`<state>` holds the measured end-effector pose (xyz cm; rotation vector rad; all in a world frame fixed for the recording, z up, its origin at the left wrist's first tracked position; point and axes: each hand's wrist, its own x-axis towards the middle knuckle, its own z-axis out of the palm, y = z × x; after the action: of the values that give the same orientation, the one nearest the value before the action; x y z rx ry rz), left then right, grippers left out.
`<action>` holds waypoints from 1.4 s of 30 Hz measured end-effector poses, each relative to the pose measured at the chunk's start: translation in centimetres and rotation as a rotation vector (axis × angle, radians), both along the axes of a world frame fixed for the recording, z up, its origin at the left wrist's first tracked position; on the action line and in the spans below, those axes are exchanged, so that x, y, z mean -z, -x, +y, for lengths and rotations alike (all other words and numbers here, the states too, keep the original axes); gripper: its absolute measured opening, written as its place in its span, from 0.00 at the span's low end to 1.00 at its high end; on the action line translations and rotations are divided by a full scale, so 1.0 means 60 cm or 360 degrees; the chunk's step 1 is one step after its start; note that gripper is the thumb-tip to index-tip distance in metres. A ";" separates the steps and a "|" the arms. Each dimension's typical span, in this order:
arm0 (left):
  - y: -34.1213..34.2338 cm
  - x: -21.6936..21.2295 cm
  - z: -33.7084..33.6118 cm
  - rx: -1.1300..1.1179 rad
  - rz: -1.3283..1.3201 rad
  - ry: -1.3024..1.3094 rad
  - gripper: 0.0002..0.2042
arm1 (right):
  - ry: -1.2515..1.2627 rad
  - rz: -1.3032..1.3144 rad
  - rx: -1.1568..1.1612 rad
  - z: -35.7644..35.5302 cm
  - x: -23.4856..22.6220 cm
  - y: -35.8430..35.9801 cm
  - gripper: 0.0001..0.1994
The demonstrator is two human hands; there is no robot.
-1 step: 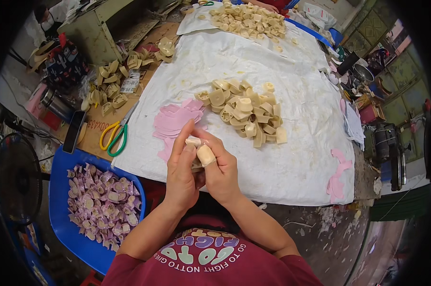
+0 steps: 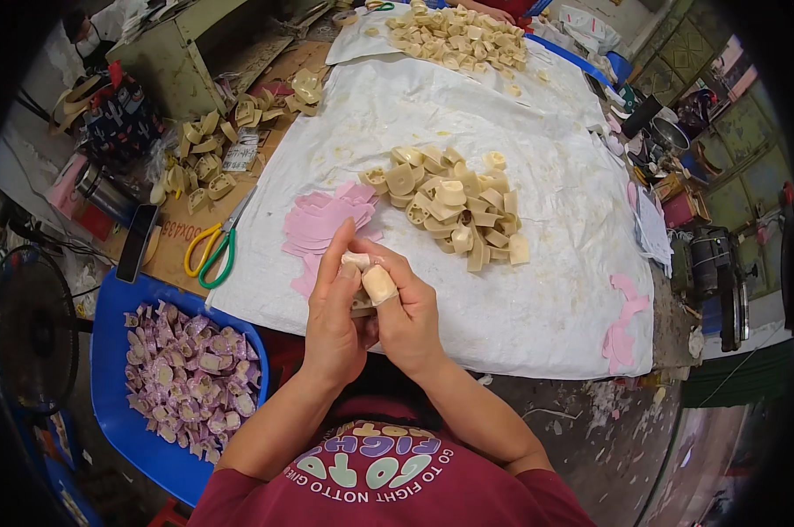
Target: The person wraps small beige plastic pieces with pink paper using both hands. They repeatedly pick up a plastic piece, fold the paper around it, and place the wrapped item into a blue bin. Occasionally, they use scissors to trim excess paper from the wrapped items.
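The white-covered counter (image 2: 559, 220) carries a heap of beige pieces (image 2: 449, 198) and, left of it, pink cut-outs (image 2: 326, 220). The left hand (image 2: 331, 329) and right hand (image 2: 410, 325) are closed together near its front edge, apparently gripping one beige piece (image 2: 361, 304), mostly hidden; uneven pressure could make it slip and drop.

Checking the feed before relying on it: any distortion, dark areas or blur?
Head view: fisheye distortion bows the front edge of the white, wrinkled sheet; head view: corners are black, and the dark, round fan at left is dim; head view: bare left hand and bare right hand look reasonably sharp.
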<state>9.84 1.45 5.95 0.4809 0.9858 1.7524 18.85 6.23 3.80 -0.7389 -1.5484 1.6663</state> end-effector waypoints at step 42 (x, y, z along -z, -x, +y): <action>0.120 0.003 -0.040 0.0517 0.2509 -0.0476 0.32 | 0.0230 -0.0164 -0.0227 0.016 -0.002 -0.070 0.10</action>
<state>2.61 -0.94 5.76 2.2418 1.4836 0.9751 23.04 7.18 3.95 -0.8167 -1.5959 1.8873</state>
